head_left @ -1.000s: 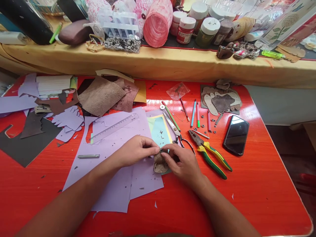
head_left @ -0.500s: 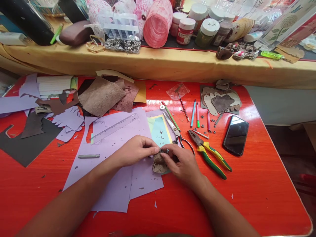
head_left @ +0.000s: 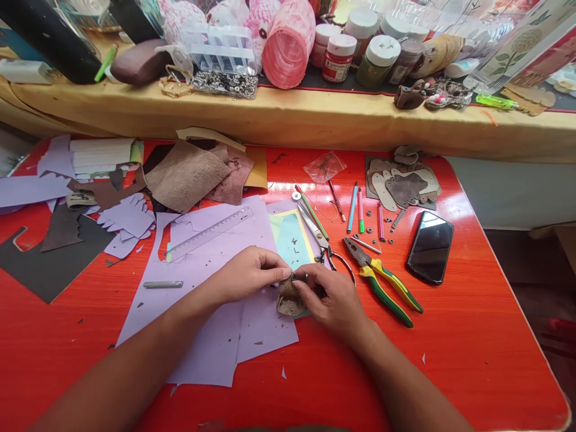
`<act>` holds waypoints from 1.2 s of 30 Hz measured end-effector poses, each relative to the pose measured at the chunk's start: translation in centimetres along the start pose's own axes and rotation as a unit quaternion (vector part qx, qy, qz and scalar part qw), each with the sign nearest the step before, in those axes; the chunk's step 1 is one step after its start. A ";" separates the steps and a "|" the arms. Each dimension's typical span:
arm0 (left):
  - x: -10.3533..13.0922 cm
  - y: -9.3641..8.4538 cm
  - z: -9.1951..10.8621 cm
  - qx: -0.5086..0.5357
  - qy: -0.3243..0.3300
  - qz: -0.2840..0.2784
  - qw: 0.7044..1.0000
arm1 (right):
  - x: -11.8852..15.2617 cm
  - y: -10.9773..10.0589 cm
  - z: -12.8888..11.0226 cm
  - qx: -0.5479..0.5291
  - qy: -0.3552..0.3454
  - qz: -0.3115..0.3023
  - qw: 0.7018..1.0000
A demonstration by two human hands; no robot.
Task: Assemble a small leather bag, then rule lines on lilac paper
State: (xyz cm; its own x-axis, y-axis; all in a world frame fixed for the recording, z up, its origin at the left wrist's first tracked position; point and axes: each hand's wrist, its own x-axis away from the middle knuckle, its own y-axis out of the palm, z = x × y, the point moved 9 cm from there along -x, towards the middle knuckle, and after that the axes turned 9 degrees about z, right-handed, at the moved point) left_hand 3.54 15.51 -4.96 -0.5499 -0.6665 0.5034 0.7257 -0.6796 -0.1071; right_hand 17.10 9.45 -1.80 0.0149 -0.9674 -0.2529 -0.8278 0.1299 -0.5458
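Well, farthest to the left of my grips, purple scraps lie on the red surface. Nearer, a grey stick rests on the paper, the ruler beyond it. My left grip is closed to a pinch, thumb and finger at the top edge of the leather, which sits between and just below both grips. My right grip pinches there too, by a small dark ring. Beyond it are the scissors; to its right, the pliers, then the phone.
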 end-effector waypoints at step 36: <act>-0.1 0.0 -0.3 -0.012 0.002 0.001 1.000 | 0.1 0.1 0.1 0.003 0.014 -0.004 1.000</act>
State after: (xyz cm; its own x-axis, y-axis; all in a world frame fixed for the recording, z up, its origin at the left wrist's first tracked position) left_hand 3.48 15.47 -5.23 -0.5496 -0.6696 0.4996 0.7176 -0.6846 -0.1282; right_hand 17.13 9.41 -1.95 0.0068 -0.9741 -0.2262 -0.8248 0.1224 -0.5520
